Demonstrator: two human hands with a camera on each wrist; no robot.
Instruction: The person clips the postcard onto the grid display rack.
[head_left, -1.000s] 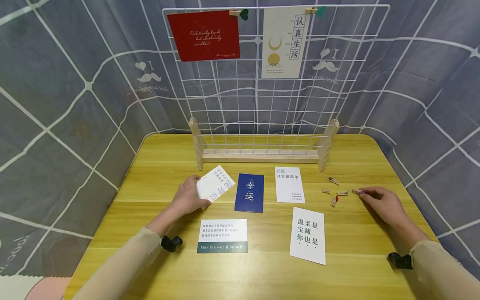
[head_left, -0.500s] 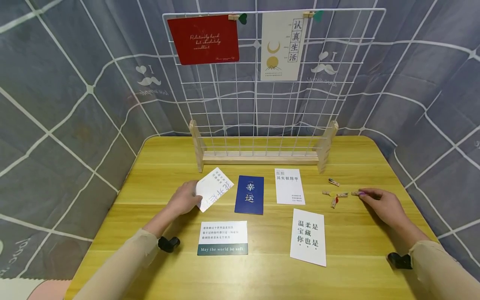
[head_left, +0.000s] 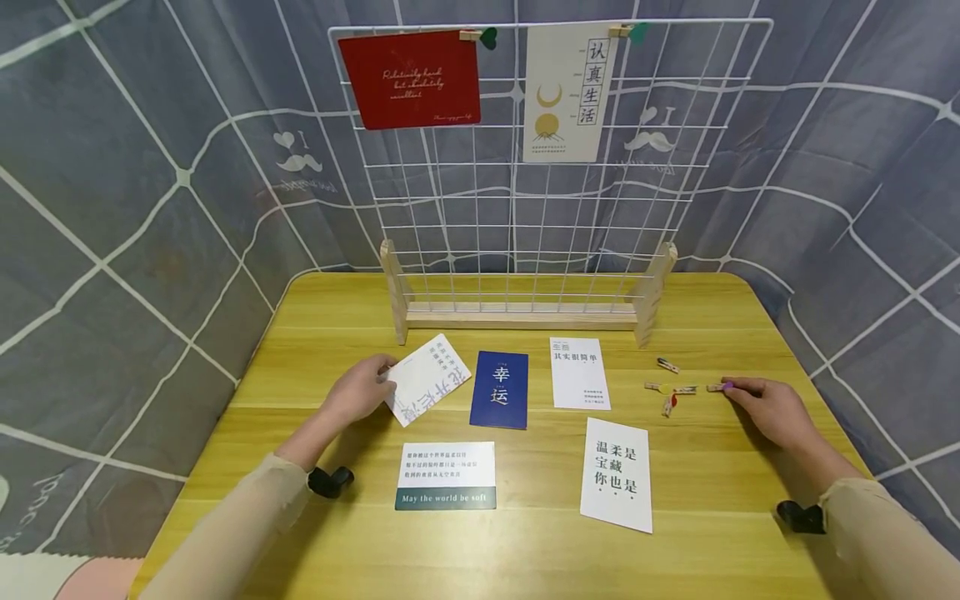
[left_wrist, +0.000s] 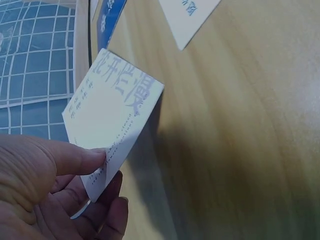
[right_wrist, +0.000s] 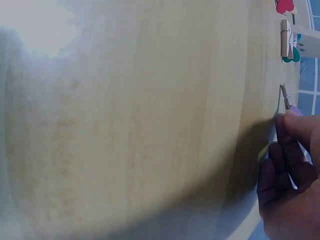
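Note:
My left hand (head_left: 358,392) pinches the corner of a white card with pale blue characters (head_left: 427,379), thumb on top and fingers beneath, so the card (left_wrist: 111,116) tilts up off the wooden table (head_left: 525,550). My right hand (head_left: 765,404) pinches a small wooden clothespin (head_left: 717,387) on the table at the right; in the right wrist view the fingertips (right_wrist: 295,125) close on that clothespin (right_wrist: 285,96). Several more clothespins (head_left: 670,389) lie just left of it.
A white wire grid (head_left: 551,167) on a wooden stand (head_left: 521,315) stands at the back, with a red card (head_left: 410,79) and a cream card (head_left: 567,92) clipped on. A blue card (head_left: 500,389) and three white cards (head_left: 577,372) (head_left: 446,474) (head_left: 617,472) lie mid-table.
My left hand has slid slightly left and raised the white card's near corner off the table. The right hand stays on the clothespin, barely shifted.

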